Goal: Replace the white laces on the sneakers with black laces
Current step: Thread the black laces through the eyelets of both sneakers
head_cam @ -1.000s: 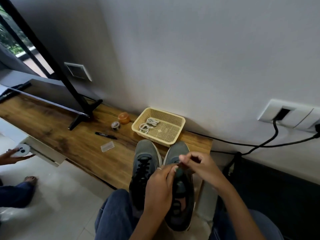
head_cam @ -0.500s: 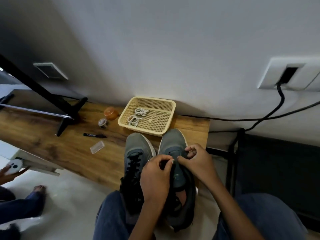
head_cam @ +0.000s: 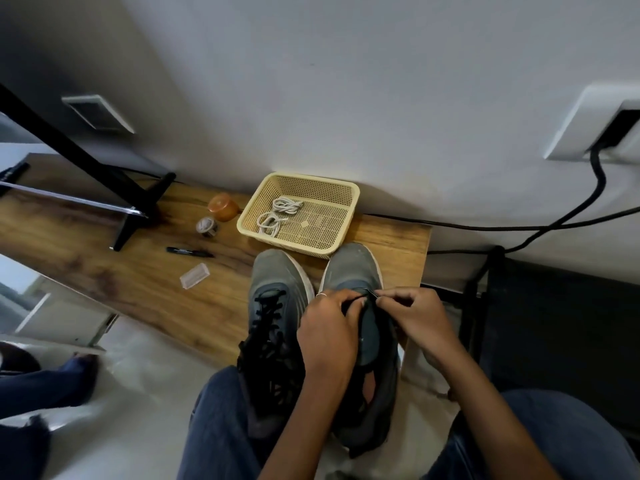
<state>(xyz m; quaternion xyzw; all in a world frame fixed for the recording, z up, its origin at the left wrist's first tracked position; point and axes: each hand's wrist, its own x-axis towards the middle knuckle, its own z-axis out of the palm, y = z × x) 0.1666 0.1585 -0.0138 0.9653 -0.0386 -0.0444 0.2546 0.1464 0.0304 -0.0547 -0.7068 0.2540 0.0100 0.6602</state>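
Observation:
Two grey sneakers lie side by side, toes on the wooden shelf and heels toward my lap. The left sneaker (head_cam: 273,327) carries a black lace through its eyelets. The right sneaker (head_cam: 356,271) has its tongue bare. My left hand (head_cam: 329,330) grips that shoe's left eyelet edge near the toe. My right hand (head_cam: 419,317) pinches a thin black lace (head_cam: 369,292) at the lowest eyelets. Two coiled white laces (head_cam: 277,214) lie in the cream basket (head_cam: 346,202) behind the shoes.
On the wooden shelf (head_cam: 138,271) lie a black marker (head_cam: 188,252), a small clear plastic case (head_cam: 194,276), a tape roll (head_cam: 206,226) and an orange lid (head_cam: 223,206). A black stand (head_cam: 131,199) is at left. Black cables (head_cam: 519,233) run at right. Another person's legs (head_cam: 41,382) are at left.
The camera has tilted down. My hands moved closer together over the right sneaker, and my right hand dropped from above the shoe to its lowest eyelets.

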